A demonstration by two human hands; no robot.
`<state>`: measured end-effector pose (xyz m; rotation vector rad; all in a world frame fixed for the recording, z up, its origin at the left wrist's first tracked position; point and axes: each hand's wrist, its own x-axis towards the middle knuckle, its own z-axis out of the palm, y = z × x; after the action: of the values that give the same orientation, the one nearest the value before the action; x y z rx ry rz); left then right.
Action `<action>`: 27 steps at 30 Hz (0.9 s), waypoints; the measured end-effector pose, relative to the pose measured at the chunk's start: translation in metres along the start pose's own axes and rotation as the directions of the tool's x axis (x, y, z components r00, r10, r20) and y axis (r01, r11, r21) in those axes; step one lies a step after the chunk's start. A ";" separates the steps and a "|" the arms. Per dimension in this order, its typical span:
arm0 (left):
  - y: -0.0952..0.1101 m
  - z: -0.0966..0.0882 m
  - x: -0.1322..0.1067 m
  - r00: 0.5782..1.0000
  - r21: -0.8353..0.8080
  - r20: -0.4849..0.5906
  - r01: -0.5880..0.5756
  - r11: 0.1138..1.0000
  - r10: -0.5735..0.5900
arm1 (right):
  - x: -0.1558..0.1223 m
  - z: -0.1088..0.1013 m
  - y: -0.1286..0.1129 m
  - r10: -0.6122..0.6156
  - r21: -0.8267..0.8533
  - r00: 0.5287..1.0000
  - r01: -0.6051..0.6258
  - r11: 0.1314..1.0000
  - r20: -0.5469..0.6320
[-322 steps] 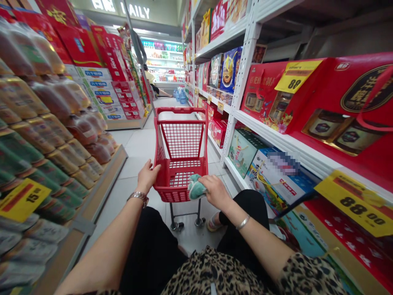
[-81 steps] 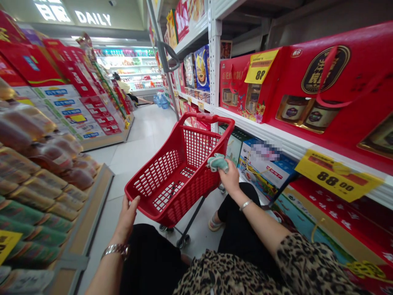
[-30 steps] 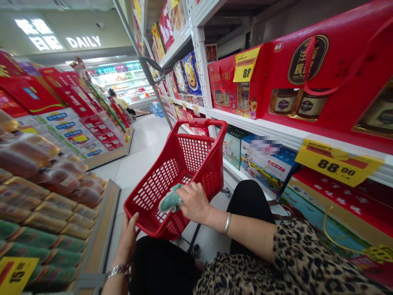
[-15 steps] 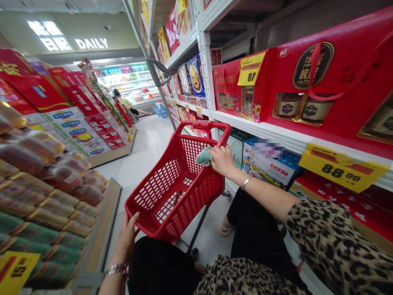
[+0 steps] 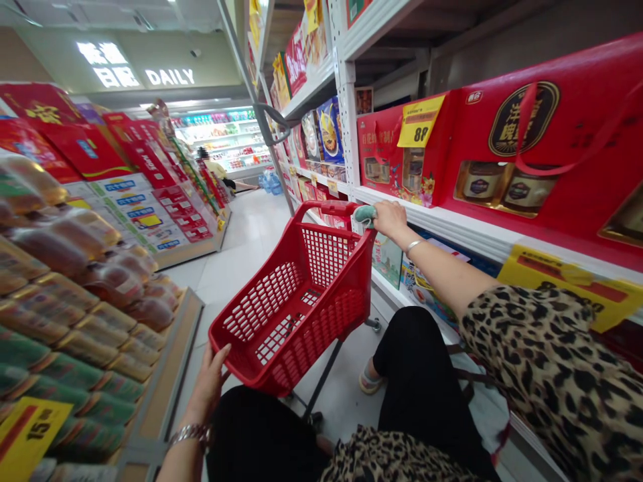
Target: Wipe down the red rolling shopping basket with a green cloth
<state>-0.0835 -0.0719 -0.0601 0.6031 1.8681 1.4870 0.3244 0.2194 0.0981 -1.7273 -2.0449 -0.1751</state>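
A red plastic shopping cart (image 5: 301, 341) with lattice sides stands tilted in view before my knees, its basket holding nothing I can see. My left hand (image 5: 211, 375) grips the near left corner of its rim, thumb on top and the other fingers partly hidden below. At the far right corner, beside the cart's handle, my right hand (image 5: 389, 219) is closed on a green cloth (image 5: 366, 215), which it presses against the rim. My right fingertips are partly hidden by the cloth.
White shelving (image 5: 346, 120) with red gift boxes (image 5: 497, 147) runs close along the right. Stacked bottled drinks (image 5: 75, 248) on a low platform stand at the left. A person (image 5: 216, 167) is far down the aisle, near large blue water bottles (image 5: 271, 182).
My right hand has slid the green cloth along the right rim, away from me, up to the corner by the handle. My left hand keeps its place on the near corner.
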 end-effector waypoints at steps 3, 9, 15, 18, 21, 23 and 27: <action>0.000 0.000 0.002 1.000 -0.015 0.021 0.008 1.000 -0.008 | -0.001 0.000 -0.001 0.007 0.028 1.000 -0.007 1.000 0.004; 0.017 -0.005 0.013 0.994 0.209 -0.094 -0.038 0.977 0.059 | -0.002 -0.004 -0.006 -0.020 -0.007 0.998 0.020 1.000 0.055; 0.053 -0.003 0.021 0.944 0.703 -0.260 0.040 0.710 0.204 | -0.003 -0.012 -0.027 -0.034 -0.040 0.993 0.039 0.998 0.110; 0.052 0.001 0.022 0.929 0.710 -0.318 0.101 0.697 0.189 | -0.008 -0.017 -0.043 -0.068 -0.051 0.988 0.076 0.996 0.135; 0.040 -0.003 0.020 0.916 0.649 -0.364 0.120 0.752 0.168 | -0.013 -0.019 -0.061 -0.101 -0.056 0.980 0.112 0.992 0.171; 0.032 -0.008 0.017 0.918 0.614 -0.359 0.098 0.783 0.167 | -0.018 -0.018 -0.073 -0.124 -0.056 0.971 0.138 0.989 0.204; 0.020 -0.015 0.008 0.912 0.600 -0.360 0.064 0.798 0.198 | -0.041 -0.009 -0.094 -0.217 -0.036 0.958 0.228 0.973 0.186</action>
<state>-0.1010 -0.0713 -0.0404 0.6843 2.7205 1.0877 0.2413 0.1600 0.1070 -1.5925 -2.3892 -0.1529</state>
